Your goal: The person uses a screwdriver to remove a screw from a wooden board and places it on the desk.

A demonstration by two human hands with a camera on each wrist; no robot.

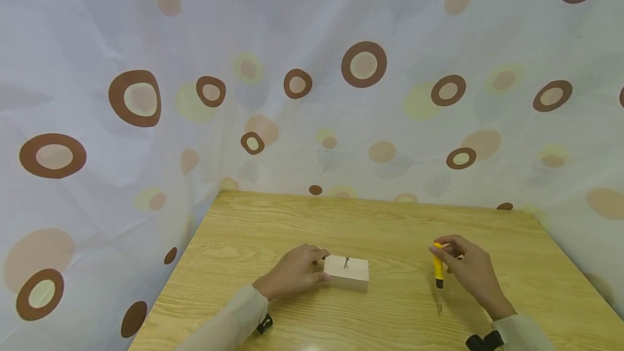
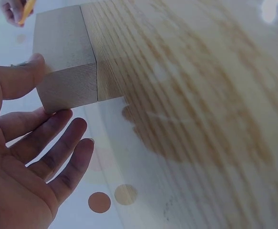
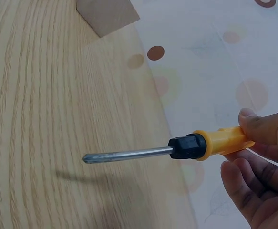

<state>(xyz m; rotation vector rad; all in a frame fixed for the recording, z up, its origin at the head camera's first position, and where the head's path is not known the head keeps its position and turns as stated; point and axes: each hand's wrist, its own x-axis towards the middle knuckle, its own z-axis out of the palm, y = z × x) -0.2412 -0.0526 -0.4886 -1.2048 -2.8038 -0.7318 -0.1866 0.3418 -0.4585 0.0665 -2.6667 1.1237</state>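
Observation:
A pale wooden block (image 1: 347, 272) lies on the table, with a screw (image 1: 346, 262) standing up from its top face. My left hand (image 1: 298, 271) grips the block's left end; in the left wrist view the thumb (image 2: 26, 76) lies on one side and fingertips touch another. Off to the right, my right hand (image 1: 469, 267) pinches a screwdriver (image 1: 439, 270) by the end of its yellow handle. Its black collar and metal shaft (image 3: 129, 155) show plainly in the right wrist view. The shaft points down toward the table and casts a shadow there.
The wood-grain table (image 1: 273, 221) stretches back to a white sheet (image 1: 322, 112) printed with brown and pale round spots, which also hangs at the left and right. Black straps (image 1: 484, 341) sit on both wrists, beside light sleeves (image 1: 229, 318).

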